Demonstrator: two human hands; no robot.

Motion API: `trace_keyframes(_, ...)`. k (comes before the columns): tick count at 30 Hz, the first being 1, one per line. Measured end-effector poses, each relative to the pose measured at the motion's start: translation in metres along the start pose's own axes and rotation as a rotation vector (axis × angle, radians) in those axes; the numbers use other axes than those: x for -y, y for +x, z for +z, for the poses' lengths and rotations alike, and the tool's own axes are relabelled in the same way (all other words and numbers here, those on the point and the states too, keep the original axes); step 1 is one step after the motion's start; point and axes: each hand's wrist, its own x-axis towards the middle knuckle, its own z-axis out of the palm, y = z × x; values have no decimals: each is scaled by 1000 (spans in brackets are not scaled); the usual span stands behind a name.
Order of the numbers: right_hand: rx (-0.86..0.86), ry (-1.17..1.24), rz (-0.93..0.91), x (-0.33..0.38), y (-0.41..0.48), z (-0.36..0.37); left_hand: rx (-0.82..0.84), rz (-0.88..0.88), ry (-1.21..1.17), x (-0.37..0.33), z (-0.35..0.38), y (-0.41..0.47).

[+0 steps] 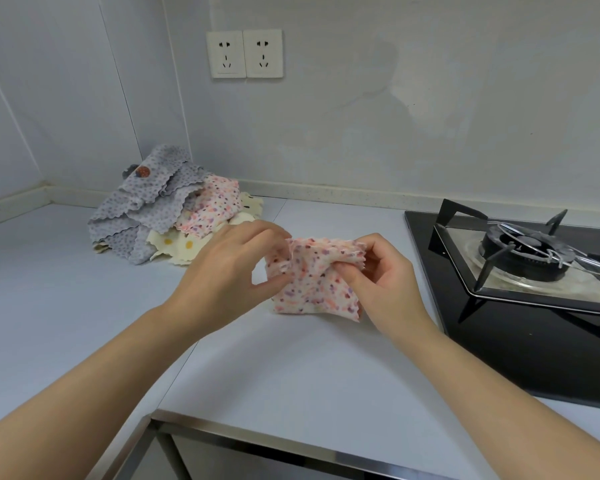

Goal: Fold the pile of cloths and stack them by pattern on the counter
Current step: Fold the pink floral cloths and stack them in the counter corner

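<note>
A small pink speckled cloth [312,278] is held just above the counter [274,368] in the middle of the view. My left hand [229,268] pinches its left edge. My right hand [381,282] pinches its upper right corner, with the lower part of the cloth touching the counter. A loose pile of cloths [163,209] lies in the back left corner: grey dotted ones on top, another pink speckled cloth [215,202] beside them, and cream cloths with yellow flowers [181,245] underneath.
A black gas hob [520,271] with a burner and pan support fills the right side of the counter. Two wall sockets [245,53] sit above the pile. The counter's metal front edge [291,441] runs below my forearms.
</note>
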Motion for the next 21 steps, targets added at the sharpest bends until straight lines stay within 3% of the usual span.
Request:
trace_keyframes(8,13,-34,-28,2,-2,2,-11,-97,-1,3,-5,4)
trace_keyframes(21,43,-81,-65,3,-4,3,173,49,-53,-6,-5,8)
